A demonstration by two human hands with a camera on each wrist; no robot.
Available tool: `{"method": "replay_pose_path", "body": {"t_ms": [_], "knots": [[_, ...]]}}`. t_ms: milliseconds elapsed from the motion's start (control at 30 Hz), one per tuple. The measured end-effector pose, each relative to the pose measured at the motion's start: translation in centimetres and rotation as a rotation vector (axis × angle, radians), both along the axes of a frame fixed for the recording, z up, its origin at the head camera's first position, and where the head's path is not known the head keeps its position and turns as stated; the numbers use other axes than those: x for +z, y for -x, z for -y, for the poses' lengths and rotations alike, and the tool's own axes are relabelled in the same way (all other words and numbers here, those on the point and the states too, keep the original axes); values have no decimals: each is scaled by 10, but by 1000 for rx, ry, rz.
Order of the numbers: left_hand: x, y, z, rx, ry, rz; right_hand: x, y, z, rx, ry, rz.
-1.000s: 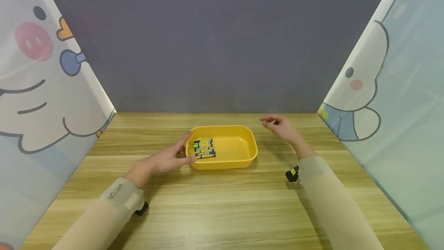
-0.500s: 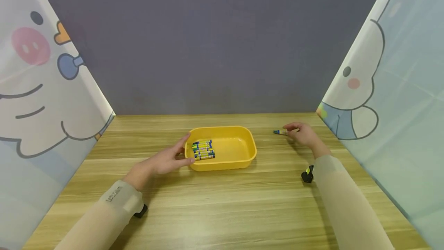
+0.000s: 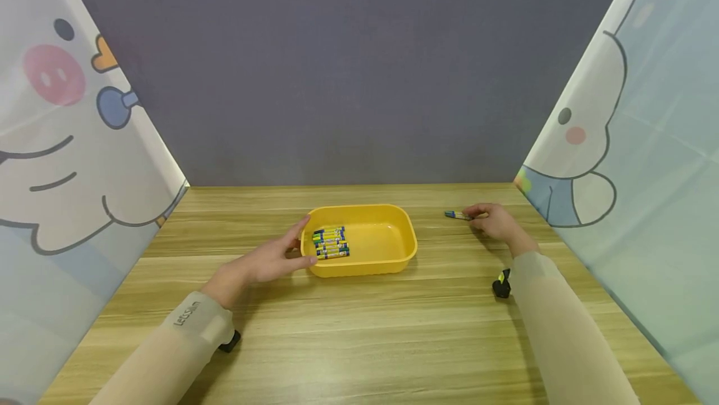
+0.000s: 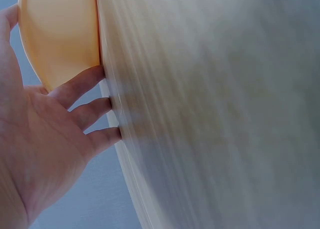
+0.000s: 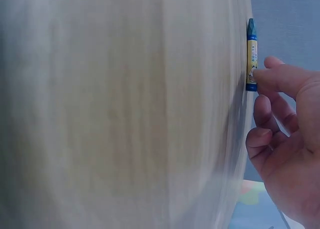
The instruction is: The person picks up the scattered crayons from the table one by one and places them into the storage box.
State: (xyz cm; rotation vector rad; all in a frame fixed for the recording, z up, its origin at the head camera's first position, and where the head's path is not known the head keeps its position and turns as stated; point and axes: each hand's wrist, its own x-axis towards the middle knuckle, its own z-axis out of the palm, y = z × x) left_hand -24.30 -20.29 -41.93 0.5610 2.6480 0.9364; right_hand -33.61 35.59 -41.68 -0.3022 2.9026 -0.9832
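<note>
A yellow plastic tray (image 3: 387, 268) stands on the table with several crayons (image 3: 331, 243), wrapped in yellow and blue, side by side at its left end. My left hand (image 3: 269, 258) rests against that end, fingers spread fairly straight, the thumb at the front rim. In the left wrist view three fingertips of this hand (image 4: 45, 139) meet the table beside the tray (image 4: 60, 34). Right of the tray, my right hand (image 3: 497, 223) pinches a single dark teal-tipped crayon (image 3: 456, 214). The right wrist view has the thumb over the lower half of this crayon (image 5: 252, 51), which lies along the tabletop.
The wood-grain table (image 3: 359, 342) reaches back to a dark grey wall panel (image 3: 359, 80). Cartoon-printed sheets (image 3: 646, 205) flank both sides. Black wrist devices (image 3: 502, 284) sit under the sleeves.
My right hand has moved right from beside the tray, and the single crayon has come into sight at its fingertips. The left hand and tray stay in place.
</note>
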Motion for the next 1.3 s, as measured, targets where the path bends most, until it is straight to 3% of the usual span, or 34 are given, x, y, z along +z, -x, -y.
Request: {"method": "replay_pose_path", "body": {"t_ms": [267, 567, 867, 1000, 1300], "knots": [[-2, 2, 0, -2, -1, -6, 2, 1, -1, 46, -87, -4], [-3, 1, 0, 2, 5, -2, -3, 1, -5, 79, -93, -41], [-4, 3, 1, -2, 13, -15, -4, -2, -1, 95, -77, -1], [-3, 3, 1, -5, 17, -20, 3, -3, 13, 132, -48, 10], [-2, 2, 1, -1, 26, -24, 31, -7, 73, 231, 36, -76]]}}
